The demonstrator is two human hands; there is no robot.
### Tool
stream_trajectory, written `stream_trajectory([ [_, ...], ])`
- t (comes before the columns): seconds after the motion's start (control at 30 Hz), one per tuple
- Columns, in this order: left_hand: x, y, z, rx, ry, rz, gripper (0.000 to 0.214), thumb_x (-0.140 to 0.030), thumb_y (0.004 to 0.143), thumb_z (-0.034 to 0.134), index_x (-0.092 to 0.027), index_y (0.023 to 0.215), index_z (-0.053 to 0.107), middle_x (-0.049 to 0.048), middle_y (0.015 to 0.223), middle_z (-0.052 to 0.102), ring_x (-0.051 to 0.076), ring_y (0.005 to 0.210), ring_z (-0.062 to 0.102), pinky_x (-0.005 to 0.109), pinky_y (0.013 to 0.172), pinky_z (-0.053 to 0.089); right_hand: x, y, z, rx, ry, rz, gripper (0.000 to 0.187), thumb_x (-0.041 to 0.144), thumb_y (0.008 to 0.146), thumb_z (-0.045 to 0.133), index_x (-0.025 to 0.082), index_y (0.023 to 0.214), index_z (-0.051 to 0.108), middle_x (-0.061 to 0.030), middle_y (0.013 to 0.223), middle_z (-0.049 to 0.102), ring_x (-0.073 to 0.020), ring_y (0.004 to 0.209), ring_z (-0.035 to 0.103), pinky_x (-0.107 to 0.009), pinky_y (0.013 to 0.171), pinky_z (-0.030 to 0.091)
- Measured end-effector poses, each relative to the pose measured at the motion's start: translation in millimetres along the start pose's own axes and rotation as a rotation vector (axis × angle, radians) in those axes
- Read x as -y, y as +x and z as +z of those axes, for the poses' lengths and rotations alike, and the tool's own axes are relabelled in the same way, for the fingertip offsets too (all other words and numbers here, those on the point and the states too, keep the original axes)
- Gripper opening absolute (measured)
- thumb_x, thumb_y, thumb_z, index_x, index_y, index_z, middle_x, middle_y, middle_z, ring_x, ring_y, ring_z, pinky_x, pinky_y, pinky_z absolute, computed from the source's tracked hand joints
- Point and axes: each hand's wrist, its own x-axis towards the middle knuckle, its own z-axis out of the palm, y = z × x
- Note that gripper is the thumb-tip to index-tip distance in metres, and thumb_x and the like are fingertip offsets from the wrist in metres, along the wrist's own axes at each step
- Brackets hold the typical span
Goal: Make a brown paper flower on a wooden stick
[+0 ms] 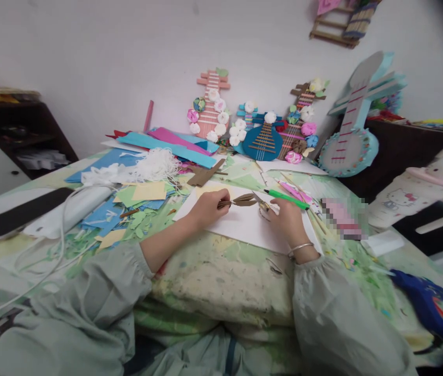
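Observation:
My left hand [214, 208] is closed round one end of a folded strip of brown paper [244, 200], whose other end sticks out to the right. In my right hand [287, 222] is a small pair of scissors [261, 202], with the blade tips close to the paper's right end. Whether the blades touch the paper I cannot tell. Both hands are over a white sheet of paper [240, 225] on the table. A green marker [287, 199] lies just beyond my right hand.
White string [156, 166] and paper scraps [148, 191] cover the left, near a phone [23, 213]. Paper lutes [262, 141] lean on the back wall. To the right stand a tumbler [405, 201] and a blue glue gun [424, 300]. A white cable [63, 245] crosses the left side.

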Motion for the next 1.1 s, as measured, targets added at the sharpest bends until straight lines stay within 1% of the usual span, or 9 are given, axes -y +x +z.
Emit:
stream_trajectory([
  [0.13, -3.1, -2.8, 5.0, 0.035, -0.014, -0.038, 0.005, -0.016, 0.072, 0.053, -0.016, 0.068, 0.056, -0.0016, 0.060, 0.057, 0.010, 0.056, 0.048, 0.021, 0.056, 0.033, 20.7, -8.0, -3.2, -0.187, 0.204, -0.260, 0.017, 0.022, 0.081, 0.051, 0.018, 0.093, 0.061, -0.0088, 0.095, 0.063, -0.0242, 0.094, 0.053, -0.038, 0.084, 0.040],
  [0.23, -5.2, -4.5, 11.9, 0.028, -0.033, -0.088, 0.005, -0.016, 0.070, 0.054, -0.016, 0.065, 0.056, -0.0014, 0.059, 0.058, 0.010, 0.055, 0.050, 0.022, 0.056, 0.034, 38.2, -15.1, 0.2, -0.067, 0.244, -0.406, 0.014, 0.024, 0.081, 0.056, 0.020, 0.094, 0.061, -0.0075, 0.096, 0.060, -0.0233, 0.095, 0.051, -0.038, 0.084, 0.040],
  [0.3, -6.5, -5.6, 16.6, 0.056, -0.065, -0.103, 0.003, -0.017, 0.070, 0.054, -0.016, 0.069, 0.057, -0.0004, 0.063, 0.061, 0.012, 0.058, 0.052, 0.022, 0.058, 0.036, 45.0, -17.7, 5.9, 0.027, 0.177, -0.431, 0.016, 0.025, 0.080, 0.059, 0.022, 0.095, 0.061, -0.0070, 0.097, 0.059, -0.0238, 0.096, 0.049, -0.039, 0.082, 0.038],
  [0.43, -8.1, -7.6, 22.0, 0.185, -0.256, -0.159, 0.014, -0.019, 0.070, 0.056, -0.016, 0.082, 0.062, 0.0018, 0.076, 0.065, 0.013, 0.066, 0.057, 0.023, 0.062, 0.042, 45.4, -15.4, 16.8, 0.096, 0.059, -0.385, 0.011, 0.020, 0.078, 0.061, 0.020, 0.089, 0.059, -0.0069, 0.095, 0.058, -0.0243, 0.092, 0.048, -0.039, 0.077, 0.036],
  [0.53, -8.1, -8.0, 21.7, 0.257, -0.426, -0.275, 0.023, -0.023, 0.071, 0.058, -0.015, 0.093, 0.064, 0.0025, 0.076, 0.066, 0.014, 0.064, 0.058, 0.023, 0.059, 0.043, 40.7, -10.7, 19.4, 0.093, 0.106, -0.311, 0.008, 0.017, 0.078, 0.061, 0.019, 0.085, 0.057, -0.0061, 0.086, 0.057, -0.0223, 0.085, 0.048, -0.037, 0.075, 0.037],
  [0.67, -8.1, -4.5, 16.5, 0.359, -0.653, -0.397, 0.032, -0.028, 0.073, 0.062, -0.016, 0.102, 0.067, 0.0074, 0.089, 0.069, 0.019, 0.080, 0.062, 0.026, 0.067, 0.048, 35.0, -6.6, 17.2, 0.096, 0.188, -0.279, 0.008, 0.018, 0.076, 0.063, 0.020, 0.079, 0.056, -0.0048, 0.083, 0.057, -0.0216, 0.083, 0.047, -0.036, 0.074, 0.037],
  [0.83, -6.9, 3.5, 6.3, 0.554, -0.939, -0.445, 0.033, -0.033, 0.078, 0.061, -0.019, 0.106, 0.068, 0.0092, 0.102, 0.068, 0.022, 0.094, 0.062, 0.030, 0.079, 0.050, 29.9, -6.7, 14.8, 0.170, 0.213, -0.268, 0.008, 0.021, 0.076, 0.064, 0.020, 0.074, 0.057, -0.0034, 0.079, 0.058, -0.0213, 0.082, 0.047, -0.036, 0.073, 0.035],
  [0.97, -2.2, 7.8, 2.9, 0.596, -0.997, -0.462, 0.030, -0.029, 0.081, 0.057, -0.019, 0.106, 0.068, 0.0101, 0.113, 0.064, 0.021, 0.098, 0.062, 0.031, 0.087, 0.048, 26.1, -8.7, 18.0, 0.172, 0.261, -0.273, 0.007, 0.022, 0.080, 0.060, 0.020, 0.074, 0.061, -0.0032, 0.071, 0.057, -0.0201, 0.078, 0.046, -0.036, 0.071, 0.036],
  [1.1, -0.9, 6.3, 6.0, 0.551, -0.862, -0.416, 0.027, -0.022, 0.079, 0.056, -0.018, 0.103, 0.069, 0.0092, 0.111, 0.065, 0.020, 0.098, 0.062, 0.029, 0.086, 0.048, 26.2, -9.7, 17.6, 0.210, 0.347, -0.269, 0.009, 0.019, 0.082, 0.057, 0.020, 0.075, 0.062, -0.0036, 0.072, 0.056, -0.0189, 0.075, 0.047, -0.035, 0.068, 0.038],
])
